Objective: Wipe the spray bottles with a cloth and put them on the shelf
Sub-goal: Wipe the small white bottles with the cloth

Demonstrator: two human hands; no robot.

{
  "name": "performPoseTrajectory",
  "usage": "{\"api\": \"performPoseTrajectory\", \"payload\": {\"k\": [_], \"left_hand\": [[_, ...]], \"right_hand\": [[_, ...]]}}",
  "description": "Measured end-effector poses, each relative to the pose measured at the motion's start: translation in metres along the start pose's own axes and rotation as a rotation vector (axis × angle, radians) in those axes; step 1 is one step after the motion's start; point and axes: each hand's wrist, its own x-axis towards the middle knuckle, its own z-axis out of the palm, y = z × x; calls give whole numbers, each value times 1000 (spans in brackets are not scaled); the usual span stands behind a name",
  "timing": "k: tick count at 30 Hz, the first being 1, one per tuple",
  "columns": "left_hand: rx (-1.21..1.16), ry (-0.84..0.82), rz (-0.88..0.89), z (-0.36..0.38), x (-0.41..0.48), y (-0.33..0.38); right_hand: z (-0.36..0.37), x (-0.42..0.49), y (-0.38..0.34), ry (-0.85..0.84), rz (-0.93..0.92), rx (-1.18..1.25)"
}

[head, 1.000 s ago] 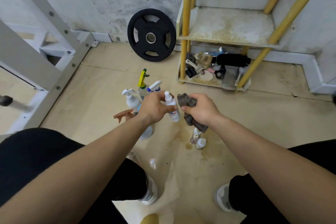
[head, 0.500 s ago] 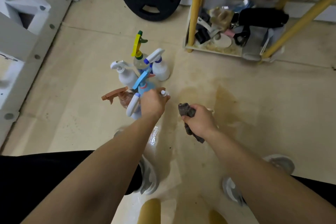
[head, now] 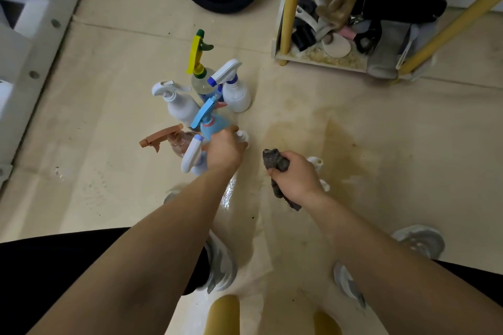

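Yellow-posted shelf (head: 288, 8) waits ahead, so we keep the spray bottles (head: 206, 106) clustered on the floor within reach. Our left hand (head: 224, 148) is closed around a small white bottle (head: 242, 136) among them; our right hand (head: 295, 177) grips the grey cloth (head: 275, 162), bunched ready for wiping.
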Motion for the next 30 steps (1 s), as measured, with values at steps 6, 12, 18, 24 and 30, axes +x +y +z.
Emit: {"api": "performPoseTrajectory", "payload": {"k": [6,12,18,24,30], "left_hand": [[91,146,138,-16,-34,18],[83,-60,346,3,-60,54],[110,-216,377,48,-65,71],[82,-328,371,81,-38,76],[-24,-576,438,92,-9,81]], "right_hand": [[-34,-30,-8,82,-63,7],[-101,-55,9,311,-66,35],[-139,-55,57,397,48,64],[-138,-32,92,364,118,54],[-129,-8,108,313,147,75]]}}
